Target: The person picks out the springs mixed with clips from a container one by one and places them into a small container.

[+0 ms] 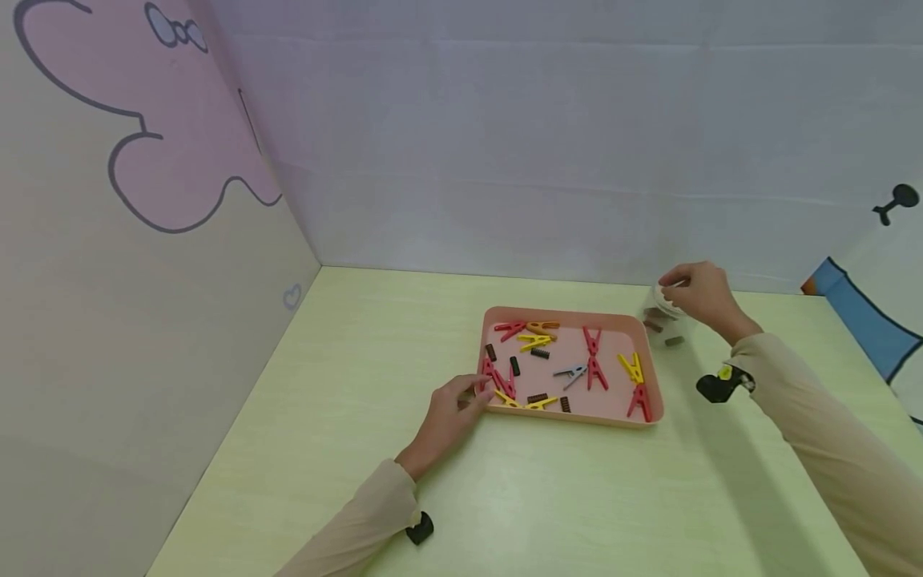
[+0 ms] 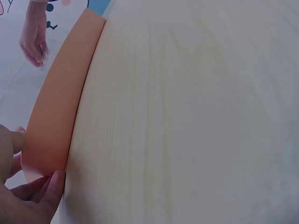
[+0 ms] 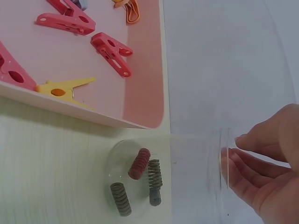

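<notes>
In the head view my left hand (image 1: 449,417) grips the near left corner of a shallow pink tray (image 1: 570,413); the left wrist view shows fingers and thumb about its orange-pink outer wall (image 2: 63,102). Red clothespins (image 1: 594,373), yellow clothespins (image 1: 630,369), a grey one (image 1: 573,372) and several dark coil springs (image 1: 539,353) lie in the tray. At the mouth of a clear jar (image 3: 191,154), my right hand (image 3: 266,163) has its fingertips close to the rim, with no item visible between them. Inside sit a red spring (image 3: 139,163) and dark grey springs (image 3: 121,199).
The jar stands just beyond the tray's right side on the pale wood-grain table (image 1: 360,344). A pale wall (image 1: 505,160) rises behind the table's far edge, and a wall with a pink drawing (image 1: 180,160) borders the left.
</notes>
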Action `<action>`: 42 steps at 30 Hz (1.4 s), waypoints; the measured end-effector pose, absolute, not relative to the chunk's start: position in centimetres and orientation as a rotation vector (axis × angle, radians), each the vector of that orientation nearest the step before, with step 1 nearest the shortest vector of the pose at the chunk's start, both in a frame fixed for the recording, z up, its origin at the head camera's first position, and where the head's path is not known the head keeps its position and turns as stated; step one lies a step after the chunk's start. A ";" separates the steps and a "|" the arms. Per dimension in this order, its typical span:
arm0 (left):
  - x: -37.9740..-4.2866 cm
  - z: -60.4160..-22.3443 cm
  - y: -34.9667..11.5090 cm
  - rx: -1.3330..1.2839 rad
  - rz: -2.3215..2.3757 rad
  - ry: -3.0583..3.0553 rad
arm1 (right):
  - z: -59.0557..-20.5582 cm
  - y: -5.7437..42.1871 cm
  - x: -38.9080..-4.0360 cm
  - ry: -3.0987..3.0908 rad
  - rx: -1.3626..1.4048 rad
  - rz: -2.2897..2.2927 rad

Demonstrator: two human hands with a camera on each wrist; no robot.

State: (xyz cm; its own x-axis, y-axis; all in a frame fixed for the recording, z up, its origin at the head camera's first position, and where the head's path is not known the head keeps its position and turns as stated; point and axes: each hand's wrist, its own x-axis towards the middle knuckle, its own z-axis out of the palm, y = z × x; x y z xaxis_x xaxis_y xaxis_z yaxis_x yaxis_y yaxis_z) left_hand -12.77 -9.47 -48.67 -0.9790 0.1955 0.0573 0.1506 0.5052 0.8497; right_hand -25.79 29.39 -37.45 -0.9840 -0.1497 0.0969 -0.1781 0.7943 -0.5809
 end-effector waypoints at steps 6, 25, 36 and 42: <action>-12.8 -48.7 -9.5 0.329 1.512 2.689 | -37.0 28.9 -25.5 -2.926 0.245 0.967; -13.2 -48.8 -9.3 0.332 1.510 2.706 | -35.7 25.8 -23.6 -2.821 0.467 0.946; -13.3 -48.8 -9.1 0.327 1.515 2.701 | -36.1 25.1 -22.6 -2.856 0.480 0.923; -13.3 -48.8 -9.1 0.315 1.506 2.707 | -36.0 24.7 -21.9 -2.873 0.515 0.959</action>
State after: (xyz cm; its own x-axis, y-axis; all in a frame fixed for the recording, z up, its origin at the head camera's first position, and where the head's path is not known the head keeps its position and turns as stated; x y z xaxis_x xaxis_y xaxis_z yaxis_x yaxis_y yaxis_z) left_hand -13.33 -9.06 -48.81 -0.9791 0.1894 0.0735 0.1623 0.5117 0.8437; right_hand -21.93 24.69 -36.03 -0.9415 -0.2914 0.1693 -0.3347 0.7492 -0.5716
